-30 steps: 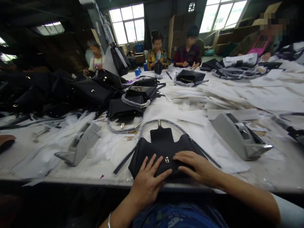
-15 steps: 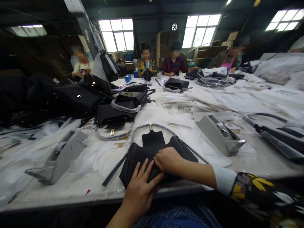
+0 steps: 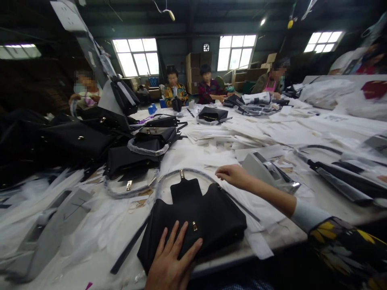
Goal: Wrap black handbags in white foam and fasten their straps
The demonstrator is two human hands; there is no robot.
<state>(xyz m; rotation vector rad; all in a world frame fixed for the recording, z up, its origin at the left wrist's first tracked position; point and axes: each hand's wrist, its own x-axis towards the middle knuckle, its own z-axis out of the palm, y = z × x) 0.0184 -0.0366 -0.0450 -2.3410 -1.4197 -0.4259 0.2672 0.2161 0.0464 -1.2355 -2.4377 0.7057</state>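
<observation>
A black handbag [image 3: 211, 213] lies in front of me at the table's near edge, its flap [image 3: 186, 192] turned back and a gold clasp [image 3: 182, 174] at the flap's end. The handle [image 3: 165, 177], wrapped in clear film, arcs behind it. On the bag's front sits a small gold lock [image 3: 194, 226]. My left hand [image 3: 171, 257] rests flat on the bag's lower left, fingers spread. Above the bag's upper right corner is my right hand [image 3: 232, 176], fingers curled together; whatever they hold, if anything, is too small to make out.
Grey tape dispensers stand left [image 3: 45, 229] and right [image 3: 269, 171] of the bag. More black bags [image 3: 133, 159] pile up at left. White paper sheets [image 3: 223, 135] cover the middle. A wrapped bag [image 3: 338, 181] lies far right. Several people sit across the table.
My right hand has lifted off the bag's front and moved up and right, uncovering the gold lock. My left hand stays on the bag. The view has shifted.
</observation>
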